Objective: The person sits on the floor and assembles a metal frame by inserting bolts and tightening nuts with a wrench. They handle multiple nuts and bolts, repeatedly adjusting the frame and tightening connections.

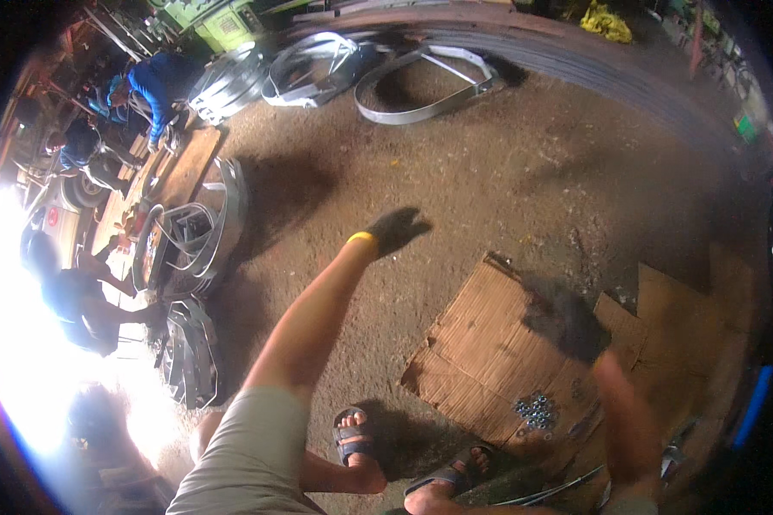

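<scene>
A head-worn camera looks down on the dirt floor (489, 189) of a metal workshop. At far left, glare washes out the edge; a crouching person (77, 300) in dark clothes works there, and further back another person in blue (155, 86) bends over wooden planks. Just right of them lie stacks of bent grey metal frames (193, 240), with more curved metal hoops (421, 86) along the top.

Moving toward the centre, the wearer's left hand (397, 230), in a dark glove with a yellow cuff, is stretched forward over bare ground, fingers spread open, gripping nothing. Below are the wearer's sandalled feet (361, 442).

To the right lies a flattened sheet of brown cardboard (481, 360), with a small heap of shiny steel nuts (535, 412) near its lower edge. The right hand (565, 322), also dark-gloved and blurred by motion, hovers above the cardboard just above the nuts; whether it is open or closed I cannot tell, and nothing visible is held in it.

As a judgement, the work appears to be at a reaching stage, both hands between things. The nuts sit close to the right hand, so picking some up would call for lowering it a little and pinching carefully, since they are small and loose
</scene>
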A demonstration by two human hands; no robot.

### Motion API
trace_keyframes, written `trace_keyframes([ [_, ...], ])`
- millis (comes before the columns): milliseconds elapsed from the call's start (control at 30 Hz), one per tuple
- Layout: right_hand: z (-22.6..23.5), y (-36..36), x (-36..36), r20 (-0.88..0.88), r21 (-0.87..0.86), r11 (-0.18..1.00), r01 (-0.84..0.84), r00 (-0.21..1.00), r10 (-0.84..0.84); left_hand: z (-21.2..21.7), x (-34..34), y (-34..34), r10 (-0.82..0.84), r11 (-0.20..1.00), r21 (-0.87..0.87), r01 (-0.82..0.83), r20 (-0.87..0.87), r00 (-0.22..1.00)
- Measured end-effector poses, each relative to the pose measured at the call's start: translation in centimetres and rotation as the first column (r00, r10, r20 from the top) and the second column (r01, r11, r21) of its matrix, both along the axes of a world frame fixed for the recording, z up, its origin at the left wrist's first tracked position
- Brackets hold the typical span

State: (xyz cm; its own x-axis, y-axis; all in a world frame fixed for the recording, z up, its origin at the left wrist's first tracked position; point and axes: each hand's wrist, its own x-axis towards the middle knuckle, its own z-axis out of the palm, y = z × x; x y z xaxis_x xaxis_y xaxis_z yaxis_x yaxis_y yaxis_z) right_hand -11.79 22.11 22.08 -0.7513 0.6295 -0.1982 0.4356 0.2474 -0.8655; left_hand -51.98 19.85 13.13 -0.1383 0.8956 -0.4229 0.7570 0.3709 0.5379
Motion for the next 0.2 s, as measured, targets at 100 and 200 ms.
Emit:
trace_keyframes([
  [100, -2.1, -7.6, 11.4, 0.189, 0.002, 0.941, 0.339, 0.924, -0.333, 3.6, -3.6, -6.5, -0.350, 0.924, -0.253, 0.285, -0.269, 0.897],
  [200, -5.6, -18.3, 23.6, 0.243, -0.074, 0.704, 0.707, 0.697, -0.675, 6.3, -8.4, -13.6, -0.511, 0.837, -0.437, 0.328, -0.410, 0.756],
])
